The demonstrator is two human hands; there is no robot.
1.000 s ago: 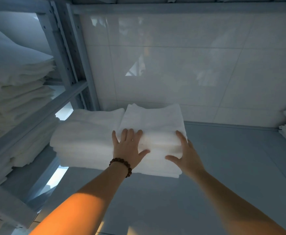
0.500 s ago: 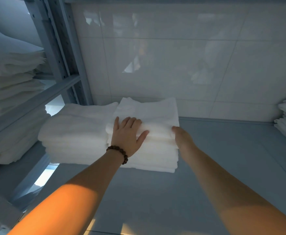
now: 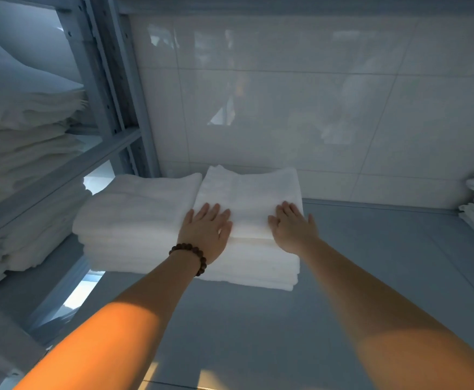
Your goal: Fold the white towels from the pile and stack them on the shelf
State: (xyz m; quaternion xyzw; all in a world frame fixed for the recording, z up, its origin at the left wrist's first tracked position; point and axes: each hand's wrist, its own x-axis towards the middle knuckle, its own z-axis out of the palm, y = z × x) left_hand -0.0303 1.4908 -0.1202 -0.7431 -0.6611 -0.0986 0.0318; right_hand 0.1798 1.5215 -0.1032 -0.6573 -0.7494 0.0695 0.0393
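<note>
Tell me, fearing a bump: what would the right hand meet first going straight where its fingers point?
Sliding along the top towel, the right hand would probably meet the tiled wall first.

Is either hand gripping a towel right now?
No: left hand and right hand lie flat, fingers straight, on the top towel.

I see the top towel [image 3: 250, 192], white, folded into a flat rectangle, lying on the right stack [image 3: 261, 268] of folded white towels. Its edges are nearly in line with the layers below. This stack stands toward the back of the grey shelf [image 3: 385, 277]. It touches the left stack [image 3: 134, 215], made of the same towels and about equal in height.
</note>
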